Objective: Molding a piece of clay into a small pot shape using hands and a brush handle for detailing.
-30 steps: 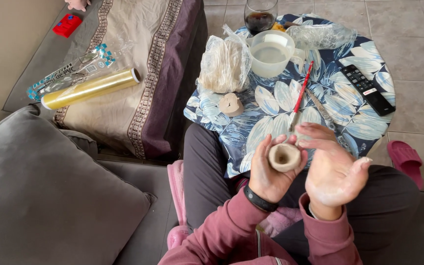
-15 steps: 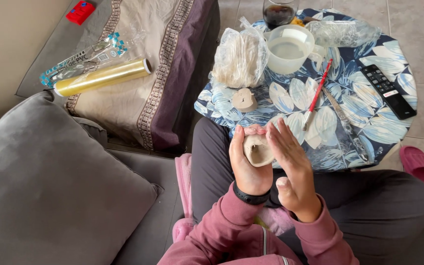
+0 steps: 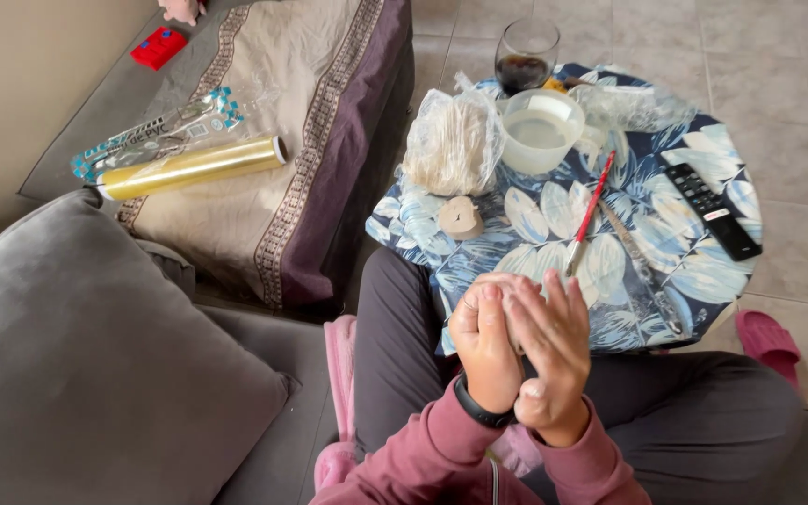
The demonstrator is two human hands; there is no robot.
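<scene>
Dough piece: almost fully hidden, pressed between the left hand (image 3: 486, 351) and right hand (image 3: 546, 348), held above the lap at the near edge of the round table (image 3: 703, 271) with its leaf-print cloth. Fingers of both hands lie straight and together, palms closed flat over it, so its shape can't be read here. A second pale lump (image 3: 461, 218), looks like the same stuff, sits on the cloth just beside the clear bag of flat white rounds (image 3: 451, 142). Judgement: light, soft, deforms under palm pressure, likely a bit tacky; tears if pinched thin. Best handled by cupped palms or broad finger pads, not fingertips. The white bowl (image 3: 540, 129) behind the bag, the red-handled tool (image 3: 589, 211) and the knife (image 3: 642, 273) are all within reach and untouched.
</scene>
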